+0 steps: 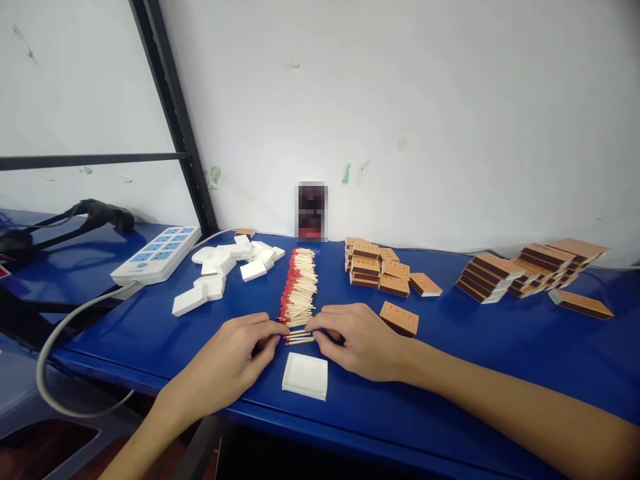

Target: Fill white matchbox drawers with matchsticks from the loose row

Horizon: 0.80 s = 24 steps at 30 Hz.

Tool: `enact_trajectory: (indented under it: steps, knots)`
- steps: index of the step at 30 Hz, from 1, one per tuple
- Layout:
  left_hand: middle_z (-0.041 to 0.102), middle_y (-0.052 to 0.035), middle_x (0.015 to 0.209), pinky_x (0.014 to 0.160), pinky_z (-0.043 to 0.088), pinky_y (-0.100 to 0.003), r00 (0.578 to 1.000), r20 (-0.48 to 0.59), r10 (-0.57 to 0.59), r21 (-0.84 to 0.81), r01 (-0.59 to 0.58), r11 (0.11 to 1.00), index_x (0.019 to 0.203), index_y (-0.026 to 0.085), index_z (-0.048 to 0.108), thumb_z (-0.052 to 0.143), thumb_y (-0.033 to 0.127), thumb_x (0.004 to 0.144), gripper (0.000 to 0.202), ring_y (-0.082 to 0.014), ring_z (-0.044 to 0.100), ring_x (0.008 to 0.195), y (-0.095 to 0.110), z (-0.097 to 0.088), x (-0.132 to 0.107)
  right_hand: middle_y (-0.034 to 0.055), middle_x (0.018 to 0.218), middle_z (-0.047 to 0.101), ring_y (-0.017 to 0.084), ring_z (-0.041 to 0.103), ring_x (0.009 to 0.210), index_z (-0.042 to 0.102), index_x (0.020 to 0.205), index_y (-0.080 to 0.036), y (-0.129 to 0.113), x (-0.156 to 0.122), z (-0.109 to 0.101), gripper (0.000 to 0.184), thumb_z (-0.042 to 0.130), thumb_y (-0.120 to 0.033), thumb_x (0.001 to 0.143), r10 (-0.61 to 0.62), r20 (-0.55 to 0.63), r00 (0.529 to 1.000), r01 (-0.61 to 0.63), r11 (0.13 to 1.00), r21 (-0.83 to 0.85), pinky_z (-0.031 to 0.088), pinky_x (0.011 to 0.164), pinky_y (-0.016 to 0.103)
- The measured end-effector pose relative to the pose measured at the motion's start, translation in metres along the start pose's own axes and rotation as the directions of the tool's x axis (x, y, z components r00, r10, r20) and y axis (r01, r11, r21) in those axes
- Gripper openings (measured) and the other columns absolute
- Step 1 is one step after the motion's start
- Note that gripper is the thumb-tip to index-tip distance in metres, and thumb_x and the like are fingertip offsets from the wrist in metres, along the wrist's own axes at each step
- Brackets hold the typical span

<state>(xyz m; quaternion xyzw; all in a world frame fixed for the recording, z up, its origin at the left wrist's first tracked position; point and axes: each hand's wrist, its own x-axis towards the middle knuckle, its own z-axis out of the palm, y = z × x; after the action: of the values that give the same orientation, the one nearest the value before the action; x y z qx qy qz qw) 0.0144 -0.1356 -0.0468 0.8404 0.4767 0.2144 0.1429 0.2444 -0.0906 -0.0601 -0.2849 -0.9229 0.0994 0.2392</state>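
A few red-headed matches (299, 338) lie in a small row at the near end of a long pile of matches (301, 283). My left hand (240, 353) is at their head ends, thumb and index finger drawn close together. At the bare stick ends, my right hand (357, 340) has its thumb and index fingertips against the matches. Both hands are closed on this small group from opposite sides. Just in front of them sits a shallow white matchbox tray (305, 375), its open side up and its inside bare.
White trays (220, 263) are heaped on the left beside a power strip (157, 255) with a grey cable. Orange matchboxes (377, 267) stand behind my right hand, one box (399, 319) near the wrist. More stacked boxes (490, 277) are farther right. The blue table (450, 347) meets a white wall.
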Motion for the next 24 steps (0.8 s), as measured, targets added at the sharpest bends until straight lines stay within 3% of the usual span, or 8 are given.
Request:
enact_trajectory:
  steps: [8,24]
  knots:
    - [0.062,0.002,0.086,0.066,0.041,-0.023,1.0,0.021,-0.013,-0.004,0.013,1.0,0.11,0.028,0.067,0.041,0.022,0.098,0.028,-0.0127,0.057,0.072,0.0004,-0.001,-0.002,0.0003,0.074,0.064,0.01,0.05,0.058,0.07,0.101,-0.017,-0.0008,-0.0015,0.0024,0.023,0.051,-0.015,0.087,0.008,-0.056,0.998,-0.007,1.0,0.017,0.037,0.059,0.023]
    - [0.063,0.0008,0.087,0.07,0.044,-0.025,0.999,0.023,-0.03,0.004,0.03,1.0,0.122,0.028,0.061,0.042,0.026,0.098,0.031,-0.0136,0.058,0.075,-0.0022,0.0002,-0.0009,0.0017,0.085,0.069,0.013,0.06,0.074,0.069,0.109,-0.02,-0.0026,-0.0006,-0.0003,0.027,0.05,-0.018,0.089,0.051,0.002,0.999,-0.051,0.998,-0.031,0.041,0.065,0.024]
